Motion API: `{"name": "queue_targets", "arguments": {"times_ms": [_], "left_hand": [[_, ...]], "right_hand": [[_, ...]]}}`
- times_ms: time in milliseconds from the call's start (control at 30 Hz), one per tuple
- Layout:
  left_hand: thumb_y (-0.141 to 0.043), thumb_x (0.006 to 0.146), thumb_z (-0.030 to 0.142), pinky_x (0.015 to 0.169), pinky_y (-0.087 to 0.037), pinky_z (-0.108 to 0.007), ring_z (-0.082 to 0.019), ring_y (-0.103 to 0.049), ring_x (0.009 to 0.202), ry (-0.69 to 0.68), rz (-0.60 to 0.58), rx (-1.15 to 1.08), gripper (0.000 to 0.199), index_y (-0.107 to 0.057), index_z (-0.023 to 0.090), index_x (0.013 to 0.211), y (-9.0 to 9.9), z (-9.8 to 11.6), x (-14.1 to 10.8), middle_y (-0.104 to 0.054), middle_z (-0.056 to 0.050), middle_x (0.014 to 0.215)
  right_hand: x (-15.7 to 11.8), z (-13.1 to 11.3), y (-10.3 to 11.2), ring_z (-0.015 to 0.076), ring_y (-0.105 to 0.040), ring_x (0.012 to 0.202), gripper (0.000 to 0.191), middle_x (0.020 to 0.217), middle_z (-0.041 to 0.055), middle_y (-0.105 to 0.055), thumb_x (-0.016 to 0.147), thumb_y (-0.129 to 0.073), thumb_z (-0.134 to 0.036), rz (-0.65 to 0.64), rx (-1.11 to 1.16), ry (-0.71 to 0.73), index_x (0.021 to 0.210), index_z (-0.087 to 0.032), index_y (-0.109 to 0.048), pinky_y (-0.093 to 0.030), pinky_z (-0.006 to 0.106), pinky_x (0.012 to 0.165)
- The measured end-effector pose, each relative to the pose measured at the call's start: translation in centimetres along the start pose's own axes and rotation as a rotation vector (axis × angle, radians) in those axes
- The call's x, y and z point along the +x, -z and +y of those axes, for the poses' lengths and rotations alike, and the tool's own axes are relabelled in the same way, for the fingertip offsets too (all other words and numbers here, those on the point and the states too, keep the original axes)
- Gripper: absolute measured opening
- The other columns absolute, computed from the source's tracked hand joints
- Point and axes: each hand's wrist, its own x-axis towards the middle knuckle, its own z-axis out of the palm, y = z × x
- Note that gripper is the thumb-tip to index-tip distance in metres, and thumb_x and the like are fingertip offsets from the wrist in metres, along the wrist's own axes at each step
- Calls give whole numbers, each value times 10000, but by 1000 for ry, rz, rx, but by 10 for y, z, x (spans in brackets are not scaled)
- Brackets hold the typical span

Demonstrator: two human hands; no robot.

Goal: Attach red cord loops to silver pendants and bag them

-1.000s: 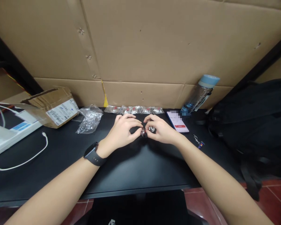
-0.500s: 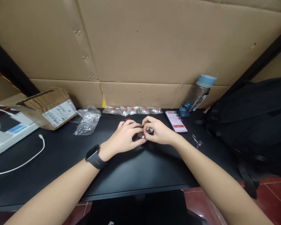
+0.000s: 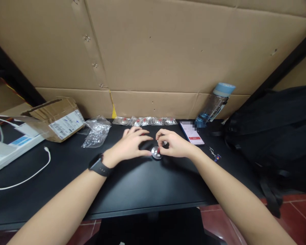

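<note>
Below my fingertips is a small finger cymbal [image 3: 155, 153], a shiny silver disc with a domed middle and a red piece at its centre. My right hand [image 3: 175, 144] pinches this red piece between thumb and fingers. Another shiny metal edge shows behind the right fingers, mostly hidden. To the left, my left hand [image 3: 129, 146] is open with its fingers spread and its thumb tip close to the cymbal's rim. A bit of red shows behind the left fingers. A dark watch [image 3: 100, 164] sits on the left wrist.
Several bagged finger cymbals [image 3: 144, 121] line the back of the black table [image 3: 153, 190]. To the left are a crumpled plastic bag [image 3: 96, 132], a cardboard box [image 3: 63, 124] and a white cable [image 3: 38, 175]. Rightward are a phone [image 3: 193, 133], bottle [image 3: 213, 103], keychain [image 3: 216, 156] and black backpack [image 3: 272, 136].
My left hand has moved left, away from the right hand, and its fingers have spread. The cymbal at the right fingertips now shows more of its disc. The view has shifted slightly.
</note>
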Motion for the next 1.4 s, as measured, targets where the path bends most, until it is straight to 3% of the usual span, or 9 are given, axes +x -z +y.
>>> {"name": "queue_targets", "arguments": {"times_ms": [67,133,267,367,467,567,933,1133,1400], "left_hand": [[-801,717,608,1100,-263,-597,-397,-403,1329,56,41,69,573,-704,357,1224,13,-18,0,-632,-77,1364],[-830,701,552,1090,-268,-596,-398,-418,1307,84,41,112,469,-744,324,1101,22,-35,-2,-664,-79,1300],[-811,743,428,1058,-317,-559,-379,-447,1278,82,-5,132,231,-757,276,909,21,-49,-5,-694,-70,1209],[-750,814,388,1037,-342,-537,-355,-478,1235,88,7,150,209,-754,272,987,11,-46,-3,-691,-80,1196],[-683,885,392,1031,-346,-526,-343,-474,1242,93,15,192,311,-726,294,1178,4,-38,-2,-650,-86,1304],[-642,925,387,1044,-326,-530,-350,-431,1296,64,-9,232,342,-704,332,1257,2,-34,-3,-588,-61,1423],[-675,912,414,997,-329,-492,-313,-469,1254,15,-2,173,158,-762,302,982,-1,-18,0,-666,-43,1264],[-670,920,364,949,-344,-453,-296,-514,1191,19,32,203,144,-740,258,987,-6,-5,1,-692,-62,1199],[-651,925,269,919,-327,-429,-283,-520,1185,8,21,167,74,-704,252,876,-8,-4,2,-720,-33,1111]], "right_hand": [[-1,0,3,165,-616,868,107,1039,50,-627,767,-695,-111,-47,-4,12,696,-173,-645,-494,291,776],[-1,0,5,162,-623,851,118,1029,45,-645,762,-697,-107,-107,-4,37,686,-173,-637,-487,286,765],[-1,4,6,174,-635,849,116,974,41,-670,841,-680,-174,-136,-27,58,732,-185,-641,-486,304,797],[-1,10,6,201,-633,914,38,986,49,-666,852,-678,-178,-77,-99,5,880,-197,-662,-489,329,843],[-4,18,7,236,-621,1023,268,1085,70,-658,788,-703,-123,-42,-164,-73,1040,-205,-658,-486,358,906],[-6,27,6,253,-620,1072,359,1147,79,-661,774,-688,-99,-57,-193,-127,1112,-214,-655,-482,375,943],[-8,38,-3,285,-627,1176,463,1300,83,-669,854,-689,-197,-60,-263,-183,1307,-268,-621,-485,417,1007],[-6,36,-3,260,-655,1099,348,1191,68,-703,864,-680,-171,-72,-264,-183,1197,-270,-671,-500,386,955],[-7,36,-1,244,-651,1073,348,1142,68,-687,836,-695,-124,-72,-210,-191,1157,-259,-674,-497,364,930]]}}
